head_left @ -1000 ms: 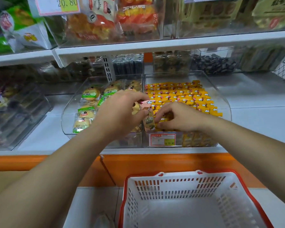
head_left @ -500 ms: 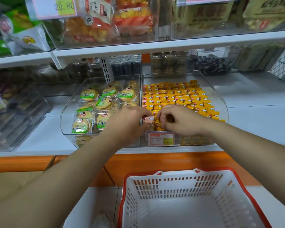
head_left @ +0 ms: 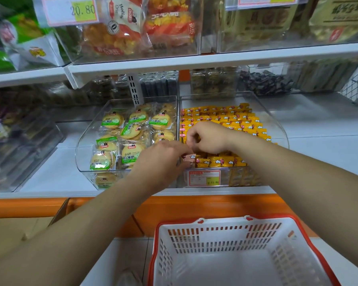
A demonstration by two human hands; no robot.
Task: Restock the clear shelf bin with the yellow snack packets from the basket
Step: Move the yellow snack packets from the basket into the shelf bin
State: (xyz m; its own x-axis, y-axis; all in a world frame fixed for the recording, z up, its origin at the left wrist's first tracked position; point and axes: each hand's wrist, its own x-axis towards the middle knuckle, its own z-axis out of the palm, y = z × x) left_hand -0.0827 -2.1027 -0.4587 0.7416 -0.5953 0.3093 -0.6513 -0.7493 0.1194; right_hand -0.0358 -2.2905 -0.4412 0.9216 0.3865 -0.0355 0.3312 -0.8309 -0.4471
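Observation:
The clear shelf bin (head_left: 278, 129) on the middle shelf holds several rows of yellow snack packets (head_left: 232, 118). My left hand (head_left: 161, 159) pinches one yellow packet (head_left: 189, 157) at the bin's front left corner. Just behind it, my right hand (head_left: 210, 138) has its fingers curled down among the packets near the front row; what it grips is hidden. The white basket (head_left: 221, 232) with a red rim stands on the floor below, and no packets show inside it.
A second clear bin (head_left: 82, 149) of round biscuits in green-labelled wrappers sits directly left. A price tag (head_left: 204, 178) is on the yellow bin's front. The upper shelf (head_left: 194, 60) overhangs with bagged snacks. An orange base panel (head_left: 194, 205) runs under the shelf.
Both hands have moved lower and toward the bin's front left corner. The packet that stood upright between my hands now lies low at the front row. The biscuit bin is uncovered.

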